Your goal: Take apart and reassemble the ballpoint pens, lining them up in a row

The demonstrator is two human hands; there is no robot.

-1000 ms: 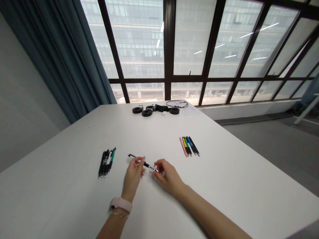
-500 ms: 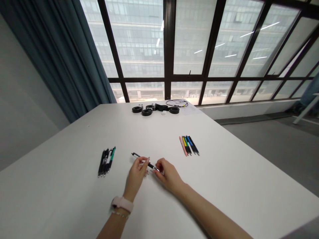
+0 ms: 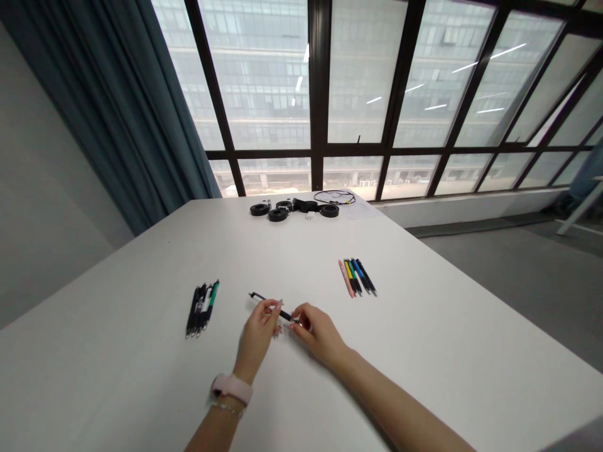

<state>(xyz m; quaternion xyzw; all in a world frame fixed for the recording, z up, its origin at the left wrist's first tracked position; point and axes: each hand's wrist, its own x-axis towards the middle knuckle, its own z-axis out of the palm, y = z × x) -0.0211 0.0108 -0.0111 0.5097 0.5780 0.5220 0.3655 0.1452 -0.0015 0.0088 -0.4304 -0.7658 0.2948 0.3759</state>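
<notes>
A black and white pen (image 3: 286, 315) slants above the table, its clicker end up to the left. My left hand (image 3: 259, 328) is closed around the middle of its barrel. At the pen's lower right end, the fingertips of my right hand (image 3: 320, 331) pinch the tip, which they partly cover. To the left lies a row of several pens (image 3: 202, 309), mostly black, one with a green barrel. Farther off on the right is another group of several pens (image 3: 357, 277) in pink, yellow, green, blue and black.
The white table (image 3: 141, 351) reaches back toward the windows. At its far end are black tape-like rolls (image 3: 277, 215), a dark bundle (image 3: 305, 205), a coiled black cable (image 3: 335, 197) and a paper sheet (image 3: 362, 209). A blue curtain (image 3: 122, 113) hangs at left.
A light gap near the pen's tip has narrowed, with the right fingertips now closer to the barrel. The left hand keeps its hold. The view has tilted very slightly.
</notes>
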